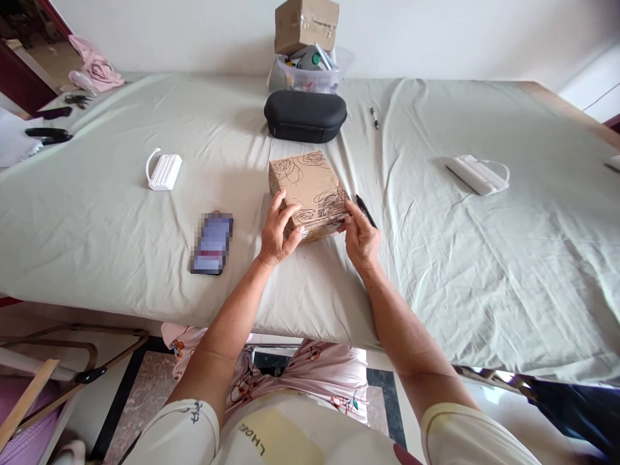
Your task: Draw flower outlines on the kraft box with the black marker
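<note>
A small cardboard box (307, 184) with black scribbled swirls on its top and sides sits on the cloth in front of me. My left hand (278, 231) grips its near left corner, fingers somewhat apart along the top edge and thumb on the front side. At the near right corner, my right hand (362, 236) pinches the box's edge between thumb and forefinger. A black pen (365, 210) shows just beyond my right hand's knuckles; whether it lies on the cloth or touches the hand, I cannot tell.
A pale green cloth (121, 258) covers the wide surface. Left are a phone (212, 245) and a white corded block (165, 172); right, a similar white block (477, 174). Behind the box stand a black case (305, 116), a plastic tub (310, 81) and another carton (305, 26). A marker (374, 119) lies beyond.
</note>
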`<state>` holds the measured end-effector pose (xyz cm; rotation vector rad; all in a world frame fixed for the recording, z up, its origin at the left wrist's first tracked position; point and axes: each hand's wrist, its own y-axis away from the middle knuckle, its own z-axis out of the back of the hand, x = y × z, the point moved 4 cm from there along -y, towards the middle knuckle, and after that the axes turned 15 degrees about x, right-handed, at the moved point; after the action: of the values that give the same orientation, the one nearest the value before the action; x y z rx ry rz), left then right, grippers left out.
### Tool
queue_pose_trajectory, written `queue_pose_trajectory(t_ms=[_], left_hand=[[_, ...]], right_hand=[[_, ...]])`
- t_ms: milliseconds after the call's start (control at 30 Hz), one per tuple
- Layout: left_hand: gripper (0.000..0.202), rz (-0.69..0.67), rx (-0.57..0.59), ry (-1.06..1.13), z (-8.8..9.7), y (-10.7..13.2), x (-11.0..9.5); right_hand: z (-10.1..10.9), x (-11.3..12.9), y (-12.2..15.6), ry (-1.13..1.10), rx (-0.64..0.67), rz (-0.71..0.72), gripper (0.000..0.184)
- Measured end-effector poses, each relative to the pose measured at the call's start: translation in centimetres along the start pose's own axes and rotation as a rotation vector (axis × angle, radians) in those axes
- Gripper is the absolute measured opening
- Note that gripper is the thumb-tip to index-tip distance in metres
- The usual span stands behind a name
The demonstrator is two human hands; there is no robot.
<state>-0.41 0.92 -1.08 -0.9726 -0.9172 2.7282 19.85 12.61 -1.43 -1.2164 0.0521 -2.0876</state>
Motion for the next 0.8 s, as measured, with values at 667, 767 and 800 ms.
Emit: queue_pose_trajectory(t_ms=[667, 767, 800], left_hand=[[0.061, 0.062, 0.002, 0.066, 0.3, -0.1, 0.8], [0.061, 0.07, -0.005, 0.087, 0.3, -0.2, 0.9], [0.062, 0.081, -0.002, 0.082, 0.4, -0.2, 1.0]], right_hand=[[-0.3, -2.0, -0.9, -0.119, 0.058, -0.119, 0.05], [-0.2, -1.9, -1.0, -0.069, 0.087, -0.113, 0.046], [-0.1, -1.9, -1.1, -0.057, 0.093, -0.111, 0.044]])
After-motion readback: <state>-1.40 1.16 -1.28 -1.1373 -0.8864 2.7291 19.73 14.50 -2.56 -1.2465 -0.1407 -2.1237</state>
